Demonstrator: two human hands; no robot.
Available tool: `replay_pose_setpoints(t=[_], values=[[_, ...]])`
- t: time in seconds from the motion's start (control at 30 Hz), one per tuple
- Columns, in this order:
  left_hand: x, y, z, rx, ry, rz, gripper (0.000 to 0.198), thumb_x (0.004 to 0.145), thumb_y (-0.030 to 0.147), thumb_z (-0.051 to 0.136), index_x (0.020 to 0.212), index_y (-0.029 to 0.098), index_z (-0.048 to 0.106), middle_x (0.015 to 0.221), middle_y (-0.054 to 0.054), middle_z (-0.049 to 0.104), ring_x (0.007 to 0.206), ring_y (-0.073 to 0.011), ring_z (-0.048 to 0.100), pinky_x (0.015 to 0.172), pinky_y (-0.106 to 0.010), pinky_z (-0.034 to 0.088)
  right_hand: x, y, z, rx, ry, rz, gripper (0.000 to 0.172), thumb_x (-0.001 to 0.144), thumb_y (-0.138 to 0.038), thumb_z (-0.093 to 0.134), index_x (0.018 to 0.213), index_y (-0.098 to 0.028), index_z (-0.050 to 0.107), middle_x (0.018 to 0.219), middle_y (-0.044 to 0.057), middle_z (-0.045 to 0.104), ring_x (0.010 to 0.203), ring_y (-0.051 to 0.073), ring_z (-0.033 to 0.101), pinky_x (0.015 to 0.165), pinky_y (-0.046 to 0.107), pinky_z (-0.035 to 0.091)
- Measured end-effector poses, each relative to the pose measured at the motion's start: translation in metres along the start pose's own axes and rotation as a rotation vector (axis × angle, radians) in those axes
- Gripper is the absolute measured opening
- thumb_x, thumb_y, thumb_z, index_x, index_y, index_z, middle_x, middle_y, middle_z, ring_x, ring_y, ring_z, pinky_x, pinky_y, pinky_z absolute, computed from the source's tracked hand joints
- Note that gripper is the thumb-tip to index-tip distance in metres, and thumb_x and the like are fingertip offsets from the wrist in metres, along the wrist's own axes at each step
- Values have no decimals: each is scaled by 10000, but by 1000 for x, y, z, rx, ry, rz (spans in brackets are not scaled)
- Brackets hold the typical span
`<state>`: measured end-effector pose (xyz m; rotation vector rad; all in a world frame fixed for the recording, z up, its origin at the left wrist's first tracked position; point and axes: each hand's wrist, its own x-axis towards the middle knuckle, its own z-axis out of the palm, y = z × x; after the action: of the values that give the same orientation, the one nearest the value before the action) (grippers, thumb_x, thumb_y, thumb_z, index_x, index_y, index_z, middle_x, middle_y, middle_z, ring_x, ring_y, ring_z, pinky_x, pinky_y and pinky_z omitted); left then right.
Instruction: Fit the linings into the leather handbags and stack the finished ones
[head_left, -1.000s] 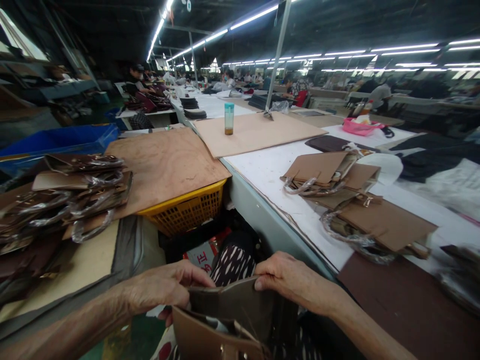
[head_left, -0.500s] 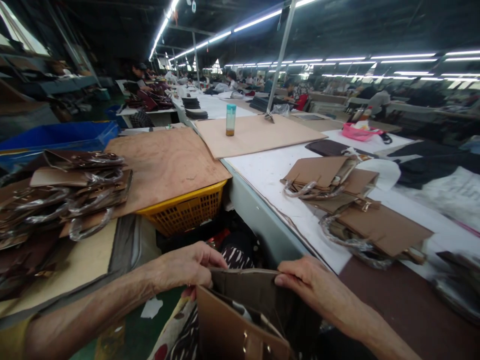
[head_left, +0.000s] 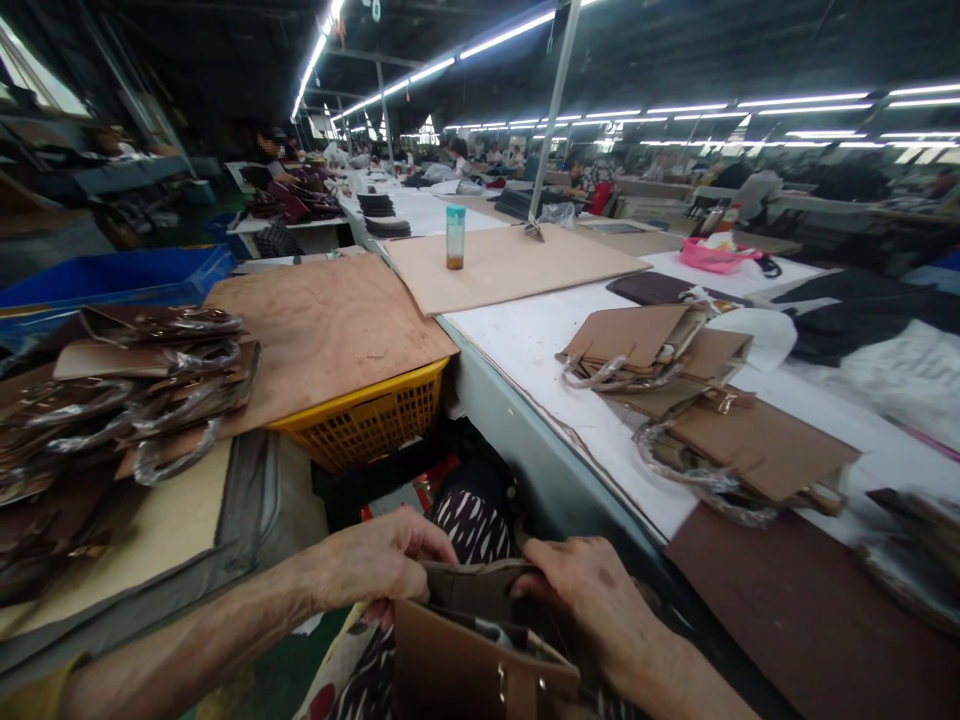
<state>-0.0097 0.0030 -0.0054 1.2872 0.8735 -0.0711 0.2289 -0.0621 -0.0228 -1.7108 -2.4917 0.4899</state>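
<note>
A brown bag is held mouth-up over the lap, its far rim pinched at one end by the closed fingers of the left hand and gripped at the other by the right hand, thumb tucked inside. Beyond, tan bags are piled on the white-covered desk at right, and a yellow basket is topped by a wooden board. Farther off, a teal-lidded bottle is stood upright.
</note>
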Motion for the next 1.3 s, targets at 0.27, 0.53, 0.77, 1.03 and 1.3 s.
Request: replay_pose_setpoints(t=[0.27, 0.53, 0.77, 1.03, 1.3], values=[[1, -9, -3, 8, 11, 14, 372, 577, 145, 491, 903, 158, 670, 510, 51, 532, 350, -68, 422, 320, -136, 311, 12, -14, 5, 74, 26, -48, 332, 911, -398, 387, 707, -204, 562, 646, -2, 648, 597, 154, 579, 524, 255, 270], [0, -14, 0, -11, 23, 24, 376, 564, 139, 482, 890, 149, 669, 537, 45, 555, 335, -63, 401, 310, -142, 307, 17, -18, 9, 190, -32, -52, 403, 911, -414, 362, 644, -196, 572, 596, -9, 622, 531, 118, 530, 498, 228, 266], [-6, -4, 3, -3, 51, 6, 350, 558, 151, 499, 867, 147, 664, 546, 42, 544, 357, -68, 405, 318, -149, 294, 14, -23, 7, 138, 31, -38, 382, 913, -415, 367, 677, -196, 572, 616, -4, 634, 546, 129, 558, 508, 232, 262], [-13, -5, 6, -14, 92, 1, 353, 566, 157, 503, 883, 145, 657, 518, 50, 526, 362, -65, 401, 324, -144, 290, 20, -24, 2, 114, 49, -215, 307, 923, -281, 354, 707, -197, 554, 650, -10, 624, 588, 132, 571, 523, 235, 294], [-12, 0, 9, -16, 69, 5, 353, 548, 141, 485, 853, 146, 663, 534, 55, 520, 368, -51, 399, 324, -121, 301, 19, -28, 6, -72, 110, -348, 319, 930, -269, 386, 656, -171, 517, 566, 1, 614, 473, 119, 540, 495, 264, 253]])
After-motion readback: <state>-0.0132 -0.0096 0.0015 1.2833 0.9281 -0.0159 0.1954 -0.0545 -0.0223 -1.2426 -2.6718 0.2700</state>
